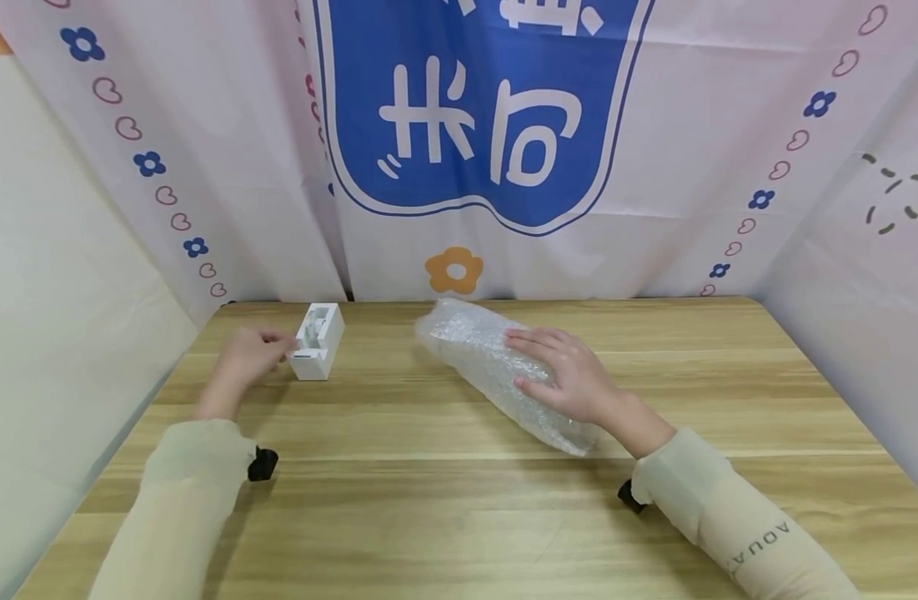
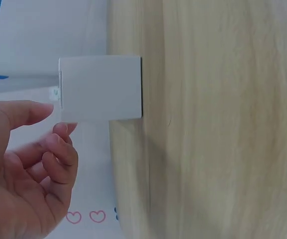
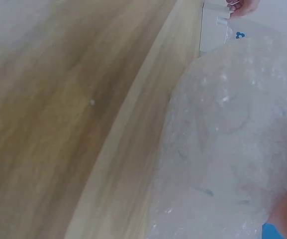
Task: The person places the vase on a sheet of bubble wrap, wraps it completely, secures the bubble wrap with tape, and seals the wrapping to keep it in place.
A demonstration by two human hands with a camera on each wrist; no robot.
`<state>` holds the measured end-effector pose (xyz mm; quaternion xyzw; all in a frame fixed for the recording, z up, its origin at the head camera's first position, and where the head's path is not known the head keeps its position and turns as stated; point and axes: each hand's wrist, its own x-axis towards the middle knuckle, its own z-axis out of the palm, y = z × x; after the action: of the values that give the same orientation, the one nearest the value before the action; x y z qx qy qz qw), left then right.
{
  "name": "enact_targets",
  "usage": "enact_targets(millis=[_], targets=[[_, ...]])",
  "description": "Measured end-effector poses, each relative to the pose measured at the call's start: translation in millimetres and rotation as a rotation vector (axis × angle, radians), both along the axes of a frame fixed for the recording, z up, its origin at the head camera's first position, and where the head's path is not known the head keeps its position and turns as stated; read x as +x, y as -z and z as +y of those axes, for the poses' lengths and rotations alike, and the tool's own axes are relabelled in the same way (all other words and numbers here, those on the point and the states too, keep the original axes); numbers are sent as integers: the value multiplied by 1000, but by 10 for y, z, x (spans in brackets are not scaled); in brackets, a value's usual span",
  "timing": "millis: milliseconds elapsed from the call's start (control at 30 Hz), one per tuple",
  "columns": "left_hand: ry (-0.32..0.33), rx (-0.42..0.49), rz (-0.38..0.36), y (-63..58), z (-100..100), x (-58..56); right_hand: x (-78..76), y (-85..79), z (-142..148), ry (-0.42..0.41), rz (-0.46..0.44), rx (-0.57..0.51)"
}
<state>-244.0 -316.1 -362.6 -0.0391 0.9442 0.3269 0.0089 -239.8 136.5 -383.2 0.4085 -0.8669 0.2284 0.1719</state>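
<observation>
A white tape dispenser [image 1: 319, 342] with a roll of clear tape stands near the back left of the table. My left hand [image 1: 252, 358] is at its left side; in the left wrist view the thumb and bent fingers [image 2: 58, 154] lie close to the dispenser's edge, a gap between thumb and index finger. No tape can be made out between them. Right of the dispenser, a long bundle of clear bubble wrap [image 1: 496, 367] lies slantwise. My right hand [image 1: 567, 375] rests on top of it, fingers spread. What is inside the wrap cannot be made out.
The wood-grain table [image 1: 428, 517] reaches back to a printed cloth [image 1: 699, 167] hanging behind it. Pale side walls [image 1: 61, 250] flank the table. A black wrist mount [image 1: 262, 464] sits at the left sleeve.
</observation>
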Motion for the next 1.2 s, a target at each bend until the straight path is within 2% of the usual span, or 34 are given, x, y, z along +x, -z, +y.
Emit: enact_targets(millis=[267, 433, 567, 933, 1200], targets=[[-1, -36, -29, -21, 76, -1, 10, 1, 7, 9, 6, 29], [-17, -36, -59, -66, 100, -12, 14, 6, 3, 17, 11, 10], [-29, -21, -81, -77, 103, -25, 15, 3, 4, 17, 21, -3], [-70, 36, -141, -62, 122, -71, 19, -1, -17, 15, 26, 56], [-96, 43, -152, -58, 143, -84, 33, 0, -24, 16, 30, 57]])
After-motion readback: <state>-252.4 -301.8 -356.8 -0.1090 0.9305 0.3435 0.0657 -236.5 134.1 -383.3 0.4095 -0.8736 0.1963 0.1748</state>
